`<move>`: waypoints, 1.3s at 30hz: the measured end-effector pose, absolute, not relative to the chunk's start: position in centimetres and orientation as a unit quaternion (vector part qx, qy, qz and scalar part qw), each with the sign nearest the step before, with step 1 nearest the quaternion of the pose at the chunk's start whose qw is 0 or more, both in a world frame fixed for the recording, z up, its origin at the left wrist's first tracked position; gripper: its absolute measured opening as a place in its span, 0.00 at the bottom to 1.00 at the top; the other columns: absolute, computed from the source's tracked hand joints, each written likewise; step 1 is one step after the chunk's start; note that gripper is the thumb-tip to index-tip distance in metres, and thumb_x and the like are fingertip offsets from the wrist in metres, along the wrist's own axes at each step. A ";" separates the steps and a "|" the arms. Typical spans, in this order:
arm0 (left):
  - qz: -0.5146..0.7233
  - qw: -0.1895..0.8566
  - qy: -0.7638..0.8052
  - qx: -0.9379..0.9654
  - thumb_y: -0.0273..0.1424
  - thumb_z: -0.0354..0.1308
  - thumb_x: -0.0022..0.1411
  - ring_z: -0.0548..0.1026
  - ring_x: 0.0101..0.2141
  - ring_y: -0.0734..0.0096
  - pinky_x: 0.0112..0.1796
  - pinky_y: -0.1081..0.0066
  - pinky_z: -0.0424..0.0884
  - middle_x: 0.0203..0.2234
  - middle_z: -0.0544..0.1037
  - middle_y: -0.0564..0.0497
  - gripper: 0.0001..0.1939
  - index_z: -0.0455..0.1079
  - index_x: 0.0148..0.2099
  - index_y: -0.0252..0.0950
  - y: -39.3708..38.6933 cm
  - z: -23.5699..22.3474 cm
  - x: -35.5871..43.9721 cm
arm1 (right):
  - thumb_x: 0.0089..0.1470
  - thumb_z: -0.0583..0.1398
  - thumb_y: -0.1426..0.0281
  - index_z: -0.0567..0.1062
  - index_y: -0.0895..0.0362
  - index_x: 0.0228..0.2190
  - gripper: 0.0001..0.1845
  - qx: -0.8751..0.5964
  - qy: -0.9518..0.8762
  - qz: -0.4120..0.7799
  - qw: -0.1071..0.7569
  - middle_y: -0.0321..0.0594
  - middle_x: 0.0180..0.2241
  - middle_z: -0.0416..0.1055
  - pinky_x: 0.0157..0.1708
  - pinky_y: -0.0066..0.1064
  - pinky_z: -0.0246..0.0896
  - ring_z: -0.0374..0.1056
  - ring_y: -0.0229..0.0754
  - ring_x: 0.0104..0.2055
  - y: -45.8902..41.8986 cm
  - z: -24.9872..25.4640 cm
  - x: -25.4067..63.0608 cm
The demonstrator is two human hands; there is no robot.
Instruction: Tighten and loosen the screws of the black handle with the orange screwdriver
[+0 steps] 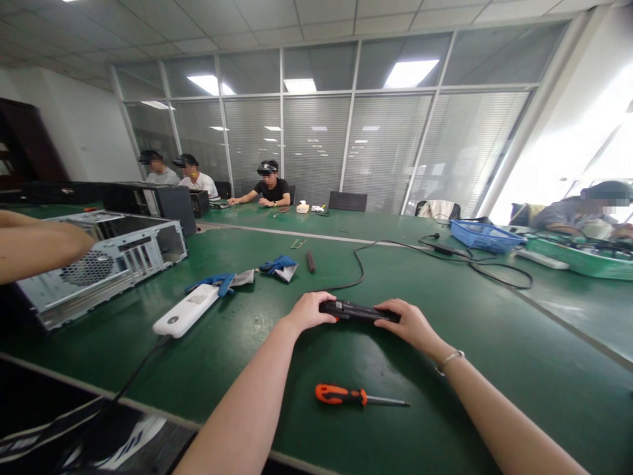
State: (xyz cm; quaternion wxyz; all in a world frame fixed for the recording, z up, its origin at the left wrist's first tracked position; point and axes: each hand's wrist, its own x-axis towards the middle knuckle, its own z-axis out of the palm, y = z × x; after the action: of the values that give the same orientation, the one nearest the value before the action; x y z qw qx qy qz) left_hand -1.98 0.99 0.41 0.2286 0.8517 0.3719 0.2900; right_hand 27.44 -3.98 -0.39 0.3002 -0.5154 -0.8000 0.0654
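Both of my hands grip a long black device (360, 311) just above the green table, one at each end. My left hand (312, 311) closes around its left end, where a small orange spot shows by the fingers. At the opposite end, my right hand (406, 322) has thumb and fingers wrapped on the casing. What kind of device it is I cannot make out. Nearer to me lies a screwdriver (363, 396) with an orange and black handle, its shaft pointing right.
On the green table (445, 396), left, are a white power strip (185, 311), blue-grey gloves (279, 267) and an open computer case (113, 260), with a person's arm (44, 244) over it. A black cable (362, 264) runs right toward blue (487, 236) and green baskets (583, 258). Several people sit around.
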 end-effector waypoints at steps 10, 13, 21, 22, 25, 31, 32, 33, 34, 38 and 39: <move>0.281 0.265 0.355 0.851 0.39 0.65 0.53 0.74 0.47 0.57 0.48 0.67 0.68 0.47 0.77 0.48 0.27 0.70 0.55 0.39 1.4 0.4 -2.4 | 0.58 0.54 0.55 0.73 0.53 0.48 0.22 -0.526 -0.818 0.062 0.225 0.43 0.45 0.74 0.46 0.39 0.65 0.70 0.48 0.44 -4.3 0.3 27.4; 0.275 0.264 0.373 0.846 0.38 0.65 0.52 0.74 0.47 0.56 0.48 0.66 0.68 0.47 0.78 0.48 0.26 0.71 0.54 0.39 1.6 0.4 -2.2 | 0.59 0.52 0.55 0.73 0.52 0.50 0.23 -0.526 -0.821 0.064 0.213 0.43 0.45 0.74 0.47 0.39 0.64 0.70 0.48 0.45 -4.3 0.3 27.4; 0.310 0.298 0.358 0.829 0.32 0.70 0.44 0.77 0.41 0.58 0.43 0.67 0.69 0.40 0.80 0.48 0.26 0.74 0.49 0.37 1.1 0.0 -2.0 | 0.61 0.48 0.53 0.71 0.48 0.52 0.25 -0.537 -0.816 0.077 0.202 0.42 0.45 0.74 0.46 0.38 0.64 0.70 0.47 0.43 -5.3 0.7 27.2; 0.320 0.303 0.359 0.823 0.30 0.71 0.42 0.77 0.40 0.59 0.42 0.68 0.70 0.39 0.80 0.49 0.27 0.74 0.47 0.36 1.0 -0.1 -2.0 | 0.60 0.49 0.52 0.72 0.48 0.52 0.24 -0.539 -0.814 0.088 0.199 0.41 0.44 0.74 0.45 0.37 0.64 0.70 0.47 0.42 -5.4 0.8 27.3; 0.336 0.309 0.364 0.812 0.27 0.72 0.38 0.77 0.37 0.61 0.39 0.69 0.69 0.36 0.80 0.49 0.26 0.73 0.43 0.35 0.9 -0.2 -1.9 | 0.58 0.52 0.52 0.73 0.47 0.50 0.24 -0.545 -0.806 0.112 0.201 0.40 0.43 0.75 0.45 0.36 0.64 0.71 0.47 0.41 -5.4 1.0 27.6; 0.338 0.371 0.340 0.795 0.24 0.72 0.38 0.77 0.37 0.62 0.39 0.70 0.69 0.35 0.79 0.49 0.24 0.71 0.40 0.34 1.1 -0.1 -1.9 | 0.58 0.51 0.51 0.75 0.47 0.48 0.24 -0.553 -0.794 0.131 0.218 0.40 0.44 0.75 0.44 0.36 0.64 0.70 0.47 0.41 -5.2 0.9 27.8; 0.337 0.397 0.328 0.788 0.23 0.71 0.38 0.77 0.38 0.62 0.40 0.69 0.69 0.35 0.80 0.49 0.24 0.71 0.40 0.34 1.1 -0.1 -2.0 | 0.58 0.51 0.51 0.75 0.47 0.48 0.24 -0.554 -0.791 0.138 0.219 0.41 0.43 0.75 0.45 0.36 0.64 0.70 0.47 0.41 -5.1 0.9 27.8; 0.336 0.424 0.315 0.780 0.22 0.71 0.39 0.77 0.39 0.61 0.40 0.69 0.69 0.36 0.80 0.48 0.23 0.70 0.40 0.34 1.2 0.0 -2.0 | 0.58 0.51 0.52 0.76 0.48 0.48 0.24 -0.556 -0.787 0.145 0.223 0.41 0.43 0.75 0.45 0.36 0.64 0.71 0.47 0.41 -5.0 0.8 27.9; 0.335 0.447 0.303 0.772 0.21 0.70 0.40 0.77 0.39 0.61 0.41 0.69 0.69 0.36 0.80 0.48 0.22 0.70 0.40 0.33 1.2 0.1 -2.0 | 0.58 0.51 0.52 0.76 0.48 0.47 0.24 -0.558 -0.783 0.153 0.229 0.41 0.43 0.75 0.45 0.36 0.64 0.71 0.47 0.41 -4.9 0.7 27.9; 0.344 0.464 0.298 0.760 0.18 0.68 0.41 0.78 0.40 0.60 0.43 0.67 0.69 0.37 0.80 0.46 0.21 0.70 0.39 0.32 1.1 0.1 -1.9 | 0.54 0.55 0.51 0.78 0.51 0.45 0.24 -0.567 -0.766 0.172 0.251 0.41 0.42 0.76 0.46 0.36 0.64 0.71 0.49 0.42 -4.6 0.5 28.0; 0.349 0.456 0.303 0.760 0.18 0.68 0.40 0.77 0.40 0.60 0.43 0.67 0.69 0.36 0.80 0.46 0.21 0.70 0.39 0.32 1.1 0.1 -1.9 | 0.54 0.56 0.52 0.78 0.51 0.45 0.24 -0.568 -0.764 0.172 0.254 0.42 0.42 0.77 0.46 0.36 0.64 0.71 0.49 0.42 -4.5 0.5 28.0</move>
State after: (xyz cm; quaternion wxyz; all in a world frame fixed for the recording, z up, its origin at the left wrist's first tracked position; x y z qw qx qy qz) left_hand -1.88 1.06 0.12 0.4564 0.7604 0.3029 0.3488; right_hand 28.02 -4.54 0.49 0.2535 -0.5681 -0.7637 0.1724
